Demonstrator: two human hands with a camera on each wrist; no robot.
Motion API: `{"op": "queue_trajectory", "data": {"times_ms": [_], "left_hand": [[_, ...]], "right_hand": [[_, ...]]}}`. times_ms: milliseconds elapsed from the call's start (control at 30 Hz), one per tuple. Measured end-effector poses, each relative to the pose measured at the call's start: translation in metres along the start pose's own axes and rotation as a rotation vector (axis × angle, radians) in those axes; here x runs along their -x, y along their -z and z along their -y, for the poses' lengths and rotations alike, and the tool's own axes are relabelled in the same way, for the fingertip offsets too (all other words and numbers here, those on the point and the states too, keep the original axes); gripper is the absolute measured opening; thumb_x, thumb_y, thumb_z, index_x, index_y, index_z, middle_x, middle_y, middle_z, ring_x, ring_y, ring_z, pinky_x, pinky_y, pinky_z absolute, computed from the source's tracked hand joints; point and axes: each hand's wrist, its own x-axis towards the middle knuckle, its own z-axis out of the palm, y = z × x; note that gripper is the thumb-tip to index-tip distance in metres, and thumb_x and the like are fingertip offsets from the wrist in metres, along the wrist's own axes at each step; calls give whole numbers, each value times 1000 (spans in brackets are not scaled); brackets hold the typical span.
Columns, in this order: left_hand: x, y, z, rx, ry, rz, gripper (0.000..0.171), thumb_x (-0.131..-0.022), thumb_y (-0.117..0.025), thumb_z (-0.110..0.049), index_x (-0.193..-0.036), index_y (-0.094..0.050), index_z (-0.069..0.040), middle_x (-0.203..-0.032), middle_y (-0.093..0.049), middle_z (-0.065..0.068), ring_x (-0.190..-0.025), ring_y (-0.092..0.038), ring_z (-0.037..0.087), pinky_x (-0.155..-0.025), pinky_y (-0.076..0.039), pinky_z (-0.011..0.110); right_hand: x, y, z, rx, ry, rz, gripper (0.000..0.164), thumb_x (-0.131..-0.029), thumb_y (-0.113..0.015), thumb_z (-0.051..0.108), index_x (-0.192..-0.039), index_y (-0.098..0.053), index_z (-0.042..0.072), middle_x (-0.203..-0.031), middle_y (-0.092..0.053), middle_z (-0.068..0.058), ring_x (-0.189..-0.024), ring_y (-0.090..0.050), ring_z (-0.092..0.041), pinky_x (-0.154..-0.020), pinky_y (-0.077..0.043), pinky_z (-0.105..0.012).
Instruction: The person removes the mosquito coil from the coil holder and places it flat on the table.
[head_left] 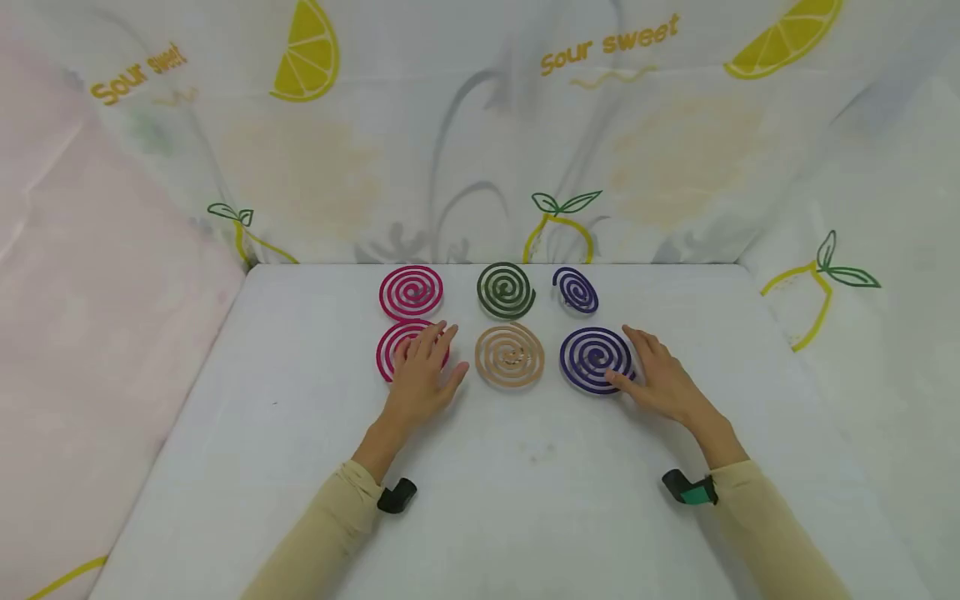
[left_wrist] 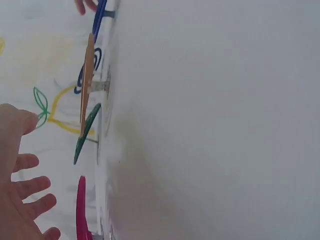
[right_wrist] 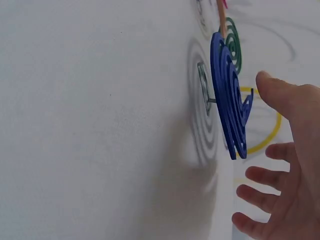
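Observation:
Mosquito coils stand in two short rows on the white table. My left hand (head_left: 420, 375) hovers with spread fingers over the front pink coil (head_left: 381, 352), partly covering it; in the left wrist view, its fingers are close to the pink coil (left_wrist: 81, 210) and hold nothing. My right hand (head_left: 660, 383) is at the right edge of the front dark blue coil (head_left: 597, 357), its thumb overlapping the rim. In the right wrist view, a gap shows between the thumb and this blue coil (right_wrist: 225, 95), which is raised on a small metal stand (right_wrist: 204, 87).
A tan coil (head_left: 510, 357) sits between my hands. Behind stand another pink coil (head_left: 412, 292), a green coil (head_left: 505, 289) and a smaller, tilted blue coil (head_left: 578, 291). A lemon-printed cloth (head_left: 405, 167) rises at the table's back edge.

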Motion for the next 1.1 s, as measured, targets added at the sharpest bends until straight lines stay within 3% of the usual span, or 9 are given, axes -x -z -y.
{"op": "queue_trajectory", "data": {"times_ms": [200, 300, 433, 600, 733, 867, 933, 1100], "left_hand": [[-6, -17, -25, 144, -38, -58, 51, -88, -63, -23, -135, -49, -10, -137, -50, 10, -122, -52, 28, -96, -44, 50], [-10, -25, -38, 261, -35, -58, 48, -88, -62, -16, -134, -50, -9, -134, -51, 5, -106, -60, 22, -85, -52, 39], [-16, -37, -56, 374, -35, -47, 46, -88, -61, -11, -133, -50, -8, -134, -49, 3, -86, -61, 12, -69, -52, 25], [-27, -51, -79, 441, -61, -31, 44, -88, -59, -9, -131, -51, -5, -136, -50, 11, -86, -61, 13, -71, -52, 21], [-34, -59, -95, 425, -52, -5, 45, -88, -61, -12, -131, -51, -7, -117, -61, 8, -78, -57, 11, -72, -48, 24], [-39, -65, -106, 344, -41, 31, 46, -89, -60, -15, -133, -50, -9, -96, -65, 1, -68, -51, 6, -75, -43, 27], [-40, -67, -111, 319, -30, 63, 47, -90, -58, -17, -135, -48, -9, -97, -67, -1, -63, -50, 3, -72, -42, 25], [-40, -70, -120, 260, 6, 167, 53, -91, -58, -22, -139, -43, -5, -79, -68, -4, -57, -52, 5, -55, -41, 20]], "right_hand": [[-2, 2, -5, -111, 10, -51, 67, -96, -51, 37, -148, -23, 5, -142, -34, -26, -129, -37, -46, -100, -33, -64], [-2, 0, -7, -153, 38, -82, 59, -97, -51, 31, -144, -30, 3, -135, -41, -24, -123, -43, -41, -97, -38, -60], [-2, -2, -9, -190, 50, -112, 53, -97, -52, 24, -140, -35, 0, -125, -47, -23, -114, -48, -39, -92, -42, -55], [-4, -3, -10, -257, 14, -152, 47, -97, -51, 20, -136, -39, -3, -116, -52, -24, -104, -54, -37, -86, -46, -50], [-7, -4, -10, -289, -7, -182, 44, -96, -52, 17, -134, -41, -4, -108, -56, -21, -95, -57, -31, -80, -49, -38], [-7, -5, -10, -312, -39, -197, 45, -96, -52, 16, -135, -38, -2, -103, -57, -19, -89, -57, -27, -73, -46, -26], [-6, -7, -9, -328, -52, -204, 45, -96, -52, 16, -135, -38, -2, -102, -57, -19, -88, -56, -27, -72, -45, -24], [-7, -10, -8, -349, -87, -201, 40, -97, -51, 18, -131, -44, -1, -101, -58, -18, -86, -56, -26, -69, -45, -23]]}}
